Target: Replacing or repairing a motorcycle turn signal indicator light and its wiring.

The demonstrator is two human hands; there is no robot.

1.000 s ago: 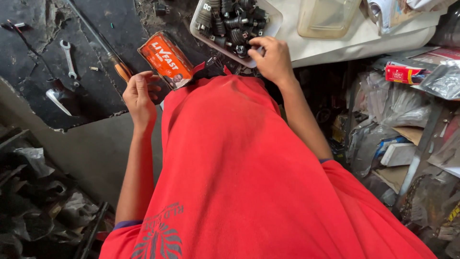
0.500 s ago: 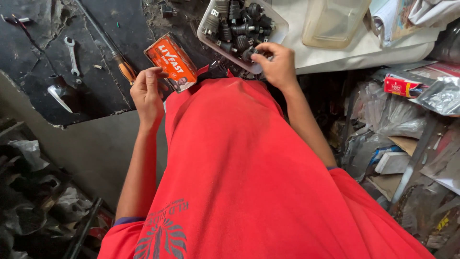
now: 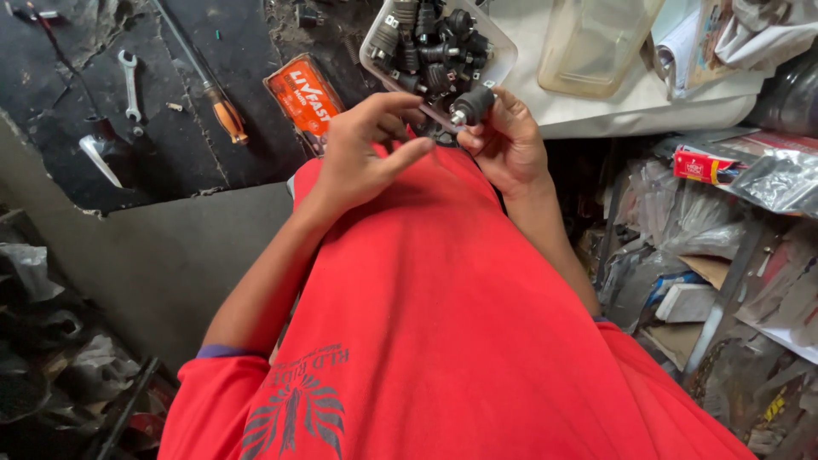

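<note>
My right hand (image 3: 511, 146) pinches a small dark cylindrical part (image 3: 471, 106) with a silver tip, just below a clear plastic tray (image 3: 503, 61) full of several similar black parts. My left hand (image 3: 368, 146) hovers beside it at chest height, fingers spread and curled toward the part, holding nothing. Both forearms reach out over my red shirt.
An orange box (image 3: 303, 95) lies on the dark dirty bench (image 3: 51, 128) beside a screwdriver with an orange handle (image 3: 223, 112) and a spanner (image 3: 129, 83). An empty clear container (image 3: 596, 43) sits on a white surface. Packets and clutter fill shelves at right (image 3: 724, 255).
My left hand moved right from beside the orange box toward my right hand. My right hand lifted a dark part out of the tray and drew it toward me.
</note>
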